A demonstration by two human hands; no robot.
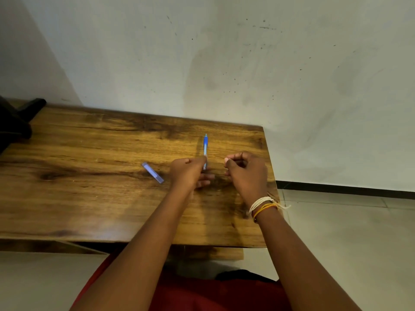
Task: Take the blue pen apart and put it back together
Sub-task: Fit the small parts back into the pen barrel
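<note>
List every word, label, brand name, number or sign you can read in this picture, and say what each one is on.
None can be read.
Slim blue and clear plastic pen, pinched in the left hand: any print is too small to tell.
Pale translucent pen cap lying on the brown wooden table: no markings show.
White and orange thread bands on the right wrist: plain.
Scuffed white wall: only smudges and specks.

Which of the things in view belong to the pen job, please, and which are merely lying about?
Part of the job:
- blue pen, held upright in the left hand
- pale cap-like piece, lying on the table left of the hands
- right hand, closed; contents hidden

Lying about:
- dark object at the table's far left corner
- wrist threads
</note>
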